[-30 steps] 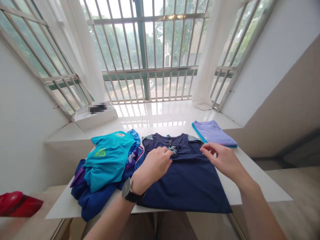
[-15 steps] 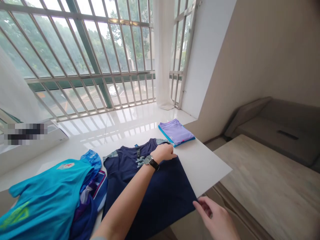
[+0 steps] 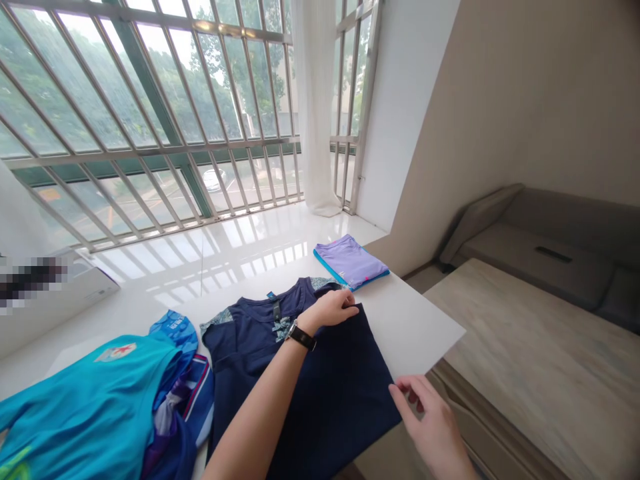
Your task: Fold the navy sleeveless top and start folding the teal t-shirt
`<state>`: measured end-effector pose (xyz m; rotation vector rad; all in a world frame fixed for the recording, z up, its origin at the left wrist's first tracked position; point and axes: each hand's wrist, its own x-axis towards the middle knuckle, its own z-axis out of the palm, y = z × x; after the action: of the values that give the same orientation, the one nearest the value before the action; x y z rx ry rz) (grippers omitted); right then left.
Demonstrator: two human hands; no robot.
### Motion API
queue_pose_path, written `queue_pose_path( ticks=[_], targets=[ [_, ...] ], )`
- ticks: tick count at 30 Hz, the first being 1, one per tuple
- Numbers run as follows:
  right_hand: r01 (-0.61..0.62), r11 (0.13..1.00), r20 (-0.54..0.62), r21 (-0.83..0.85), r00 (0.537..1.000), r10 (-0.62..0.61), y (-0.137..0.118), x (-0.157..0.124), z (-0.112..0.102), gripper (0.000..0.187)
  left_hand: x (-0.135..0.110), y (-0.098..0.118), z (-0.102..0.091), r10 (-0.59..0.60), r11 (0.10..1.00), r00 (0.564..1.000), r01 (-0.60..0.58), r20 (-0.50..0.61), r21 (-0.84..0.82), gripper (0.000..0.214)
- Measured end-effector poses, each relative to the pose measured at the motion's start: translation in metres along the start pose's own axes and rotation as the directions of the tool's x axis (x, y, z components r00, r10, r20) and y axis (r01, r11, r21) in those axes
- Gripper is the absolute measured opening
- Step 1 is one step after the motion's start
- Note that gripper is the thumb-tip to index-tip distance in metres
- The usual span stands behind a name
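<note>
A navy blue T-shirt (image 3: 345, 387) with patterned shoulders lies spread on the white sill, its lower part reaching over the front edge. My left hand (image 3: 330, 310), with a black-strapped watch on its wrist, crosses over the shirt and pinches its right side just below the sleeve. At the lower right corner of the hem, my right hand (image 3: 425, 413) has thumb and fingers closed on the shirt's edge. Beyond my left hand sits a folded stack of a purple shirt (image 3: 350, 259) over a blue one. A turquoise shirt (image 3: 95, 393) lies loosely at left over other crumpled clothes.
The white sill (image 3: 420, 327) ends in a corner at right. Past it stand a marble-patterned table (image 3: 540, 360) and a grey sofa (image 3: 560, 227). A barred window (image 3: 150, 133) and a white curtain (image 3: 317, 120) rise behind; a white box (image 3: 75, 287) is at far left.
The view has shifted slightly, moving most things a little left. My left hand has turned a little at the shirt's side, and my right hand stays at the hem corner, slightly higher in view.
</note>
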<state>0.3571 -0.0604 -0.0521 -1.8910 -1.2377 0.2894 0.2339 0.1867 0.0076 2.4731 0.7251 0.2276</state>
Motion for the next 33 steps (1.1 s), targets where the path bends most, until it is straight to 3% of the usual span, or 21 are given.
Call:
queue_pose_path(
  ticks=[5, 10, 15, 21, 27, 33],
  targets=[
    [-0.090, 0.995, -0.027, 0.049, 0.995, 0.091, -0.005, -0.003, 0.000, 0.038, -0.006, -0.007, -0.007, 0.015, 0.978, 0.999, -0.004, 0.051, -0.208, 0.028],
    [-0.155, 0.977, -0.062, 0.148, 0.984, 0.165, 0.004, -0.013, 0.007, 0.039, -0.007, -0.012, -0.016, 0.134, 0.963, 0.984, -0.101, 0.121, -0.250, 0.027],
    [-0.172, 0.955, -0.057, 0.241, 0.980, 0.191, 0.017, -0.015, 0.011, 0.040, -0.010, -0.006, -0.029, 0.217, 0.934, 0.966, -0.164, 0.141, -0.318, 0.046],
    [-0.156, 0.958, 0.074, 0.240, 0.987, 0.142, 0.028, -0.013, 0.008, 0.040, -0.015, 0.000, -0.040, 0.207, 0.940, 0.966, -0.154, 0.154, -0.303, 0.053],
    [-0.130, 0.968, 0.060, 0.214, 0.991, 0.119, 0.037, -0.014, 0.010, 0.040, -0.023, 0.006, -0.049, 0.142, 0.988, 0.978, -0.131, 0.155, -0.083, 0.044],
    [-0.199, 0.930, 0.116, 0.311, 0.979, 0.170, 0.057, -0.012, 0.009, 0.040, -0.029, 0.011, -0.059, 0.128, 0.991, 0.979, -0.122, 0.159, -0.048, 0.032]
  ],
)
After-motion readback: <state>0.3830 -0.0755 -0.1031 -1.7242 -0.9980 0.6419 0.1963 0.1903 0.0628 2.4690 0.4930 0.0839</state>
